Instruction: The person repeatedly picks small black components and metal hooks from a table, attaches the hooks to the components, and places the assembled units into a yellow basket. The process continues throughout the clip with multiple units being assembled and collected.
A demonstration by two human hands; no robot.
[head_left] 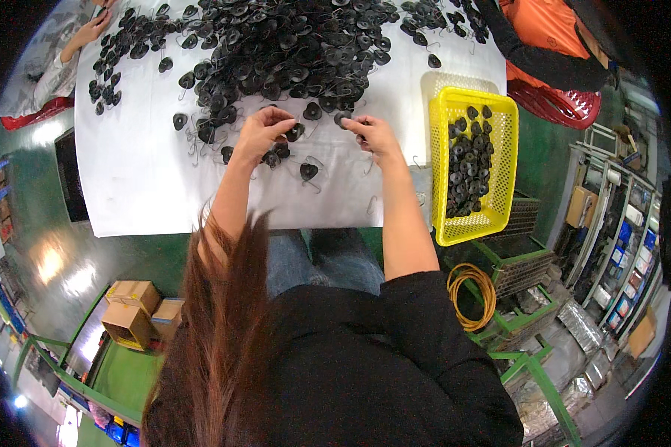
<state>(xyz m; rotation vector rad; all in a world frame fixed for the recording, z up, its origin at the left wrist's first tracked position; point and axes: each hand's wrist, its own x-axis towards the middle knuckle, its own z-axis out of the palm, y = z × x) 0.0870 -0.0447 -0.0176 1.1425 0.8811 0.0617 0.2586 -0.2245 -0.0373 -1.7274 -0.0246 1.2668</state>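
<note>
A large heap of black rounded parts (276, 56), many with thin wire hooks, covers the far middle of the white table. My left hand (263, 135) is closed at the heap's near edge, its fingertips pinching one black part (296, 132). To its right, my right hand (375, 138) grips another black part (341, 119) between thumb and forefinger. A loose black part with wire (309, 171) lies on the table nearer to me. More such parts lie under and beside my left wrist. Whether wires are still on the held parts is too small to tell.
At the table's right edge stands a yellow perforated basket (438, 186) with many black parts inside. Another person's hand (91, 30) shows at the far left, and a person in orange and black (548, 37) sits far right. Cardboard boxes (132, 298) stand lower left.
</note>
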